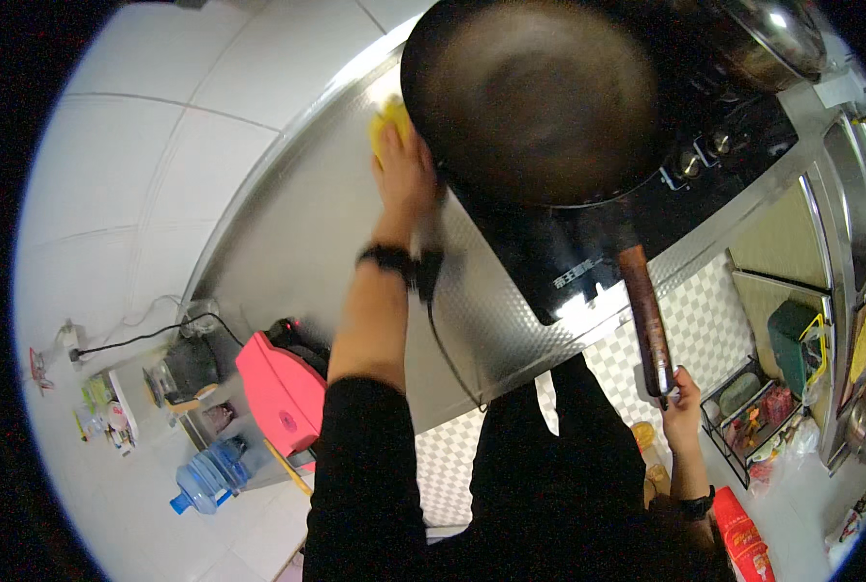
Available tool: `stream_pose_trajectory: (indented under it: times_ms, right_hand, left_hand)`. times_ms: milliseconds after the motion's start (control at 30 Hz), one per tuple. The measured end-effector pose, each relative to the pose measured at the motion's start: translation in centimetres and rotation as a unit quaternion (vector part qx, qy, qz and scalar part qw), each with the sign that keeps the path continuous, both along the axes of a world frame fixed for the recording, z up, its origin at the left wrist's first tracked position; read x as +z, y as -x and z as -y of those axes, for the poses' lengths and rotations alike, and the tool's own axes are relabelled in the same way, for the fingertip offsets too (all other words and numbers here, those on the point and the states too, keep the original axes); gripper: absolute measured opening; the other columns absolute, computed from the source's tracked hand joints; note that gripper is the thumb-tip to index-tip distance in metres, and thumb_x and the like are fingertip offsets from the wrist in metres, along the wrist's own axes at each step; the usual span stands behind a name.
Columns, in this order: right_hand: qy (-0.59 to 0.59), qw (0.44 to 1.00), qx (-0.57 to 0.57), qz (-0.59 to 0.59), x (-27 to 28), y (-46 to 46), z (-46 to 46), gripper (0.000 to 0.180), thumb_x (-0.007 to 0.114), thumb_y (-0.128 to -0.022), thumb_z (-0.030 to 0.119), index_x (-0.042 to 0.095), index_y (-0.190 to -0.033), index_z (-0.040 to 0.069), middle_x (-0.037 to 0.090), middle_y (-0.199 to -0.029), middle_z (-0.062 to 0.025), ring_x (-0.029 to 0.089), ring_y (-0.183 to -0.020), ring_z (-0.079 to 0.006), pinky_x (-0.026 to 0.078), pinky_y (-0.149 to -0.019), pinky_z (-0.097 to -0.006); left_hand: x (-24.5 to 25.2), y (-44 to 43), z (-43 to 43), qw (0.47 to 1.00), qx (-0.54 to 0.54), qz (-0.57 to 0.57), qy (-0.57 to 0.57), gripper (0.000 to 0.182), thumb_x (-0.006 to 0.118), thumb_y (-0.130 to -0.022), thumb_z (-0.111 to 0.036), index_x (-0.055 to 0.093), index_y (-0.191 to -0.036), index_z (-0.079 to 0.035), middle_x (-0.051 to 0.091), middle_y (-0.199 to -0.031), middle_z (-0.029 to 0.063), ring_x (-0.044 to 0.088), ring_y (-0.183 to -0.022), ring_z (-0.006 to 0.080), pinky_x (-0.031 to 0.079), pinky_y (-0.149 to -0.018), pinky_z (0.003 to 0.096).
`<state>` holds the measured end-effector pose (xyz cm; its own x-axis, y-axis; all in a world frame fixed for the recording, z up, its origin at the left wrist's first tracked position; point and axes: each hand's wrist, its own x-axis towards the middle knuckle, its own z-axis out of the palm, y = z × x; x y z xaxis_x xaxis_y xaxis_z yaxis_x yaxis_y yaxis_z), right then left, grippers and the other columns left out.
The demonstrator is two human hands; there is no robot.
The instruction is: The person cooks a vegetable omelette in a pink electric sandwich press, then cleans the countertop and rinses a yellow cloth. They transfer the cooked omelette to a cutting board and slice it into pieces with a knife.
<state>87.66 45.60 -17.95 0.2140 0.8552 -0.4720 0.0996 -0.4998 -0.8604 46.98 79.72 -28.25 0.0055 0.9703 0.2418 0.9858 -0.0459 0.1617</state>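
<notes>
My left hand (405, 171) presses a yellow cloth or sponge (389, 129) on the stainless steel counter (309, 196), close beside the wok's left rim. A large dark wok (542, 102) sits over the black glass gas stove (564, 269), its wooden handle (645, 320) pointing towards me. At the handle's end is my right hand (682, 407), with fingers touching or loosely around the tip; the grip is partly hidden. Both wrists wear dark bands, and a black cable hangs from the left one over the counter.
A pink appliance or lid (284, 393) stands at the counter's left end, near a blue water bottle (211, 473) and a power cable (156, 335). At the right are stove knobs (689, 164), a metal pot lid (775, 36) and a wire rack (749, 422) holding food.
</notes>
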Motion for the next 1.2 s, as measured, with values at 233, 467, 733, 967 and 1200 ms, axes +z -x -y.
stream_pose_trajectory:
  times_ms: [233, 467, 733, 967, 1200]
  right_hand:
    - [0.005, 0.995, 0.093, 0.029, -1.4, 5.2, -2.7, 0.021, 0.071, -0.087, 0.013, 0.057, -0.099, 0.004, 0.058, -0.093, -0.0009, 0.053, -0.083, -0.0107, 0.048, -0.07, -0.0281]
    - [-0.24, 0.943, 0.232, -0.016, -4.5, 16.7, -12.8, 0.016, 0.069, -0.083, 0.001, 0.057, -0.093, 0.0, 0.061, -0.098, -0.0081, 0.057, -0.095, -0.0179, 0.044, -0.085, -0.0289]
    - [-0.162, 0.952, 0.258, 0.006, -4.2, 19.3, -13.2, 0.048, 0.069, -0.086, 0.009, 0.054, -0.132, 0.004, 0.042, -0.141, -0.0148, 0.057, -0.114, -0.0244, 0.05, -0.092, -0.0331]
    - [-0.075, 0.965, 0.226, -0.108, -3.4, 13.0, -8.9, 0.026, 0.061, -0.094, 0.007, 0.061, -0.12, 0.004, 0.052, -0.13, -0.0097, 0.06, -0.101, -0.0139, 0.049, -0.086, -0.0266]
    - [-0.048, 0.954, 0.26, -0.139, -1.4, 12.4, -8.8, 0.02, 0.056, -0.095, 0.001, 0.061, -0.114, 0.0, 0.066, -0.103, -0.0045, 0.063, -0.095, -0.0128, 0.049, -0.087, -0.0271]
  left_hand:
    - [-1.6, 1.6, 4.2, 0.998, 0.032, -0.035, -0.031, 0.057, 0.052, -0.093, -0.035, 0.04, -0.144, -0.012, 0.034, -0.149, 0.0238, 0.029, -0.139, 0.0403, 0.022, -0.111, 0.0589]
    - [5.1, -7.1, 34.0, 0.948, -0.155, 0.09, 0.264, 0.075, 0.065, -0.084, -0.041, 0.036, -0.148, -0.016, 0.034, -0.15, 0.0184, 0.027, -0.142, 0.0372, 0.018, -0.114, 0.0578]
    - [0.7, 4.2, 25.0, 0.996, 0.052, 0.03, 0.061, 0.057, 0.058, -0.091, -0.027, 0.042, -0.145, -0.019, 0.023, -0.15, 0.033, 0.023, -0.138, 0.0521, 0.024, -0.108, 0.0618]
    - [-0.5, 6.5, 16.9, 0.99, 0.133, -0.025, 0.03, 0.054, 0.052, -0.093, -0.039, 0.047, -0.142, -0.017, 0.027, -0.149, 0.0331, 0.023, -0.139, 0.0498, 0.021, -0.111, 0.0618]
    - [4.5, -2.1, 40.6, 0.967, 0.103, 0.077, 0.219, 0.075, 0.061, -0.088, -0.041, 0.03, -0.15, -0.012, 0.028, -0.147, 0.033, 0.024, -0.139, 0.0492, 0.021, -0.111, 0.0599]
